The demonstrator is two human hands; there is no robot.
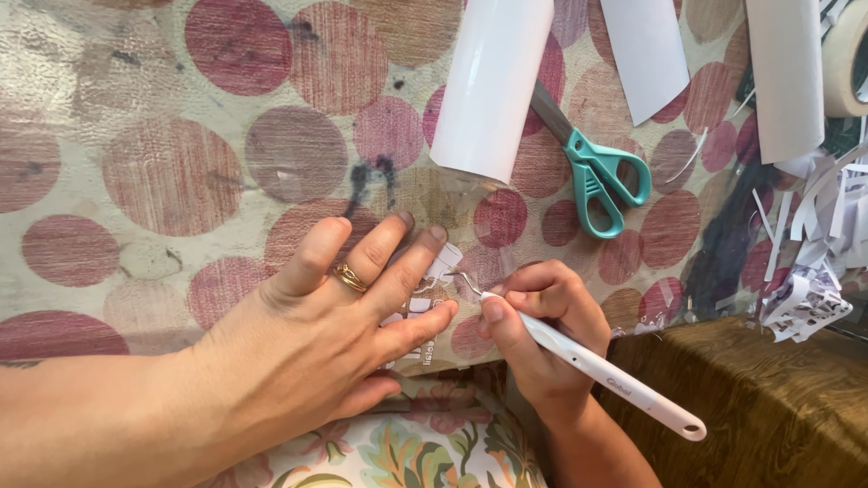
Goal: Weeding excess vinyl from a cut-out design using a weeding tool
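My left hand (334,316), with a gold ring on one finger, lies flat with fingers spread on a small sheet with white cut-out shapes (425,312), pinning it to the dotted tablecloth (172,172). In a pen grip, my right hand (542,330) holds a white hook-tipped weeding tool (597,366). Its metal hook touches a white piece at the sheet's upper edge, just beyond my left fingertips.
A rolled white sheet (493,81) lies above the hands, partly over teal-handled scissors (597,176). More white sheets (646,50) lie at the top right beside a tape roll (845,59). A pile of white scraps (809,271) sits at the right, above a brown surface (768,398).
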